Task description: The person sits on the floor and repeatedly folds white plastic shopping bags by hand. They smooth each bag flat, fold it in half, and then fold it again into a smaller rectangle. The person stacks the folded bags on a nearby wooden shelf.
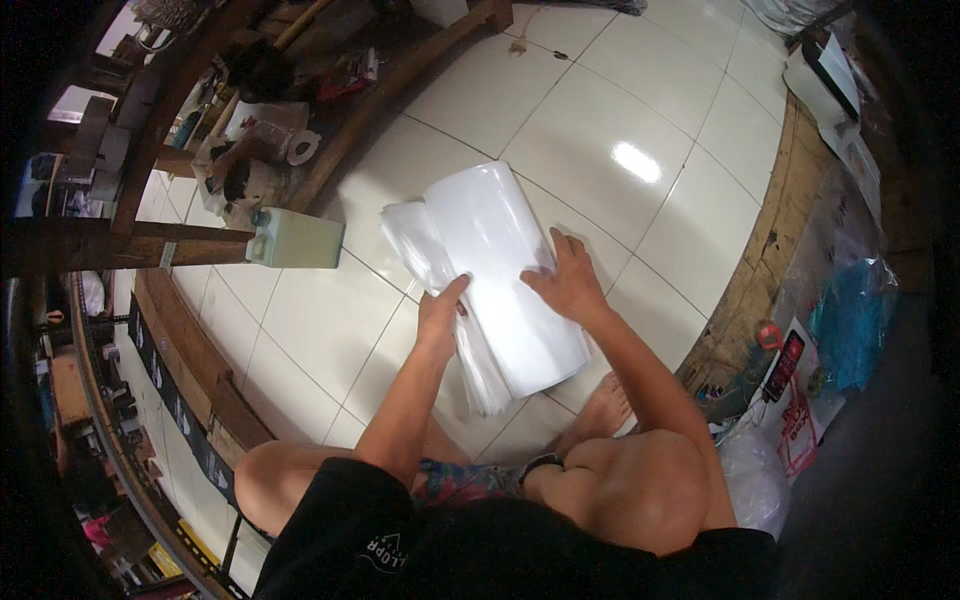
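Two hands square a stack of white sheets on a tiled floor

The left hand (440, 312) pinches the stack of white sheets (490, 280) at its near-left edge while the right hand (568, 283) lies flat, fingers spread, on top; keeping that palm pressed should stop the slippery sheets fanning across the tiled floor (620, 100), mid-floor, clear of the wooden border (760, 260).
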`<act>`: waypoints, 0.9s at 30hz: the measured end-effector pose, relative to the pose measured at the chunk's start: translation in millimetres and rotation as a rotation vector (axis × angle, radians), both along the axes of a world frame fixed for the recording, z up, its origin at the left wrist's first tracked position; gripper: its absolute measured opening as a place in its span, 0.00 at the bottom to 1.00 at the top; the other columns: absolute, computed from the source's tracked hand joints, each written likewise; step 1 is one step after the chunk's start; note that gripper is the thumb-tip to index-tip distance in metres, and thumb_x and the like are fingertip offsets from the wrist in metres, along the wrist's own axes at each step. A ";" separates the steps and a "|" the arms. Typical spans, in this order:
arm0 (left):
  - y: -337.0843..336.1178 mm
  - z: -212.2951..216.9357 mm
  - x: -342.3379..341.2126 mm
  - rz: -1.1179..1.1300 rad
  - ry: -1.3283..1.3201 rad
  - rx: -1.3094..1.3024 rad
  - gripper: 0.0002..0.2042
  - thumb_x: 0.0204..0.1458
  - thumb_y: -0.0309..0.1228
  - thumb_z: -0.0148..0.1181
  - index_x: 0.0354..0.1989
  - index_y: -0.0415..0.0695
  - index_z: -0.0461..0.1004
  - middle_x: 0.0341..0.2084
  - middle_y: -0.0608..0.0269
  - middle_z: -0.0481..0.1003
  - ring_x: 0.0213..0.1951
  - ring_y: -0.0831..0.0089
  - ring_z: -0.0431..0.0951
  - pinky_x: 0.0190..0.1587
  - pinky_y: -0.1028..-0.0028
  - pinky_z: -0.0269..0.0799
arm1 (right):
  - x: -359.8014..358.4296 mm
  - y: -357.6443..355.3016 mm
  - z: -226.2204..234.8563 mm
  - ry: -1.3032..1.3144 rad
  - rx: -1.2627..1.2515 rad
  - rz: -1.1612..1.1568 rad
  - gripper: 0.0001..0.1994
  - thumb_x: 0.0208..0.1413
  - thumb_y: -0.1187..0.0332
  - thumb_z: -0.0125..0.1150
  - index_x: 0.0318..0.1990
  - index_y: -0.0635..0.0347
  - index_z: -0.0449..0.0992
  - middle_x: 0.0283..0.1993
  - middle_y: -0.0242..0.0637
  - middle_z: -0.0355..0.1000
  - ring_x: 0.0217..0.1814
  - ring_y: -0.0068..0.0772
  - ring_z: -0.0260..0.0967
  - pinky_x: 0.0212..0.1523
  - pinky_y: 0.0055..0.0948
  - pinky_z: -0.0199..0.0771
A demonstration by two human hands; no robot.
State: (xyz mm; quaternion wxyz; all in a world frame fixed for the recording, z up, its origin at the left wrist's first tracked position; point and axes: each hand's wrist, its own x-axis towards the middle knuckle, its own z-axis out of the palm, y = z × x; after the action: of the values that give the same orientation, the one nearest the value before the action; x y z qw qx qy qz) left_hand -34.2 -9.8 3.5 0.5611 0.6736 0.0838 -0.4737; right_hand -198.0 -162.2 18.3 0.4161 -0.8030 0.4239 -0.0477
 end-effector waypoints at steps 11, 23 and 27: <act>-5.4 -13.6 -10.7 -0.123 -0.243 -0.008 0.34 0.47 0.34 0.71 0.58 0.30 0.61 0.47 0.45 0.74 0.45 0.59 0.79 0.47 0.66 0.77 | 3.4 -17.3 -14.2 -0.172 0.798 -0.112 0.42 0.48 0.49 0.71 0.61 0.71 0.60 0.49 0.54 0.72 0.49 0.40 0.73 0.49 0.36 0.73; -15.8 0.9 -26.8 -0.161 -0.372 -0.090 0.28 0.49 0.28 0.66 0.57 0.32 0.64 0.46 0.49 0.76 0.44 0.63 0.79 0.48 0.67 0.75 | 15.5 -4.5 -12.0 -0.402 0.832 -0.133 0.33 0.54 0.57 0.69 0.60 0.68 0.62 0.51 0.46 0.72 0.49 0.36 0.73 0.52 0.34 0.73; -29.9 41.6 -37.6 -0.100 -0.425 -0.236 0.26 0.51 0.28 0.64 0.57 0.31 0.65 0.45 0.49 0.76 0.47 0.63 0.77 0.51 0.67 0.72 | 14.2 -2.5 37.5 -0.476 0.537 -0.186 0.32 0.52 0.60 0.69 0.59 0.68 0.63 0.51 0.46 0.72 0.50 0.35 0.72 0.52 0.35 0.73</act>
State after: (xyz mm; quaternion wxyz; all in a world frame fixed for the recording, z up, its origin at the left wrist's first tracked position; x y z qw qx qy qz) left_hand -71.8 -39.7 45.1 0.6168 0.6913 -0.1252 -0.3550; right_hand -183.8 -164.6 55.9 0.6929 -0.5895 0.3841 -0.1577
